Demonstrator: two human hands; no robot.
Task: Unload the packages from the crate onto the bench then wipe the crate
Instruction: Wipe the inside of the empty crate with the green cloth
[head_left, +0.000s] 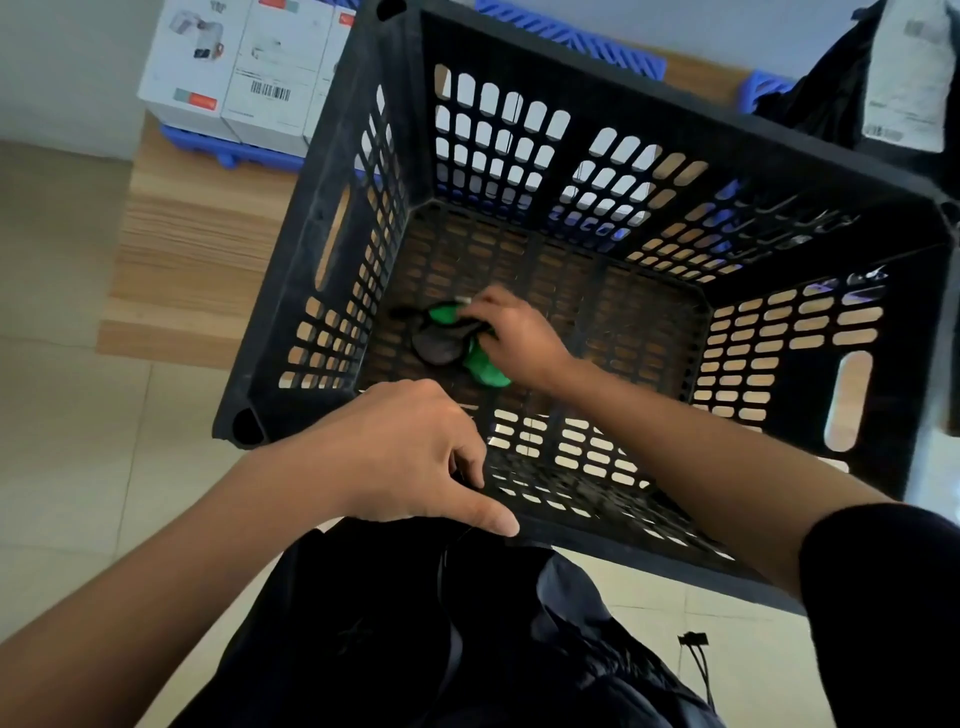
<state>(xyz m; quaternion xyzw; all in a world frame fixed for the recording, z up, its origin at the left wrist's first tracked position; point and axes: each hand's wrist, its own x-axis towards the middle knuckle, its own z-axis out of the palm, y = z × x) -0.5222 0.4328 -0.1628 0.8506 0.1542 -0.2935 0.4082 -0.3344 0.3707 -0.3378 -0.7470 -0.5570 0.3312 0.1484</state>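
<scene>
Inside the black crate (597, 171), only a green-and-grey cloth (457, 343).
Right hand (514, 338) grips it (on the floor); left hand (410, 457) clasps the near rim.

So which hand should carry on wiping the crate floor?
The right hand: it already grips the green cloth on the crate floor. The left hand holds the near rim, steadying it.

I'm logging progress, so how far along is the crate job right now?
Unloading looks done: the crate holds no packages, and white boxes sit on the bench. Wiping is in hand: the right hand presses a green and dark cloth on the crate floor while the left hand grips the near rim. The walls and the rest of the floor probably remain.
</scene>
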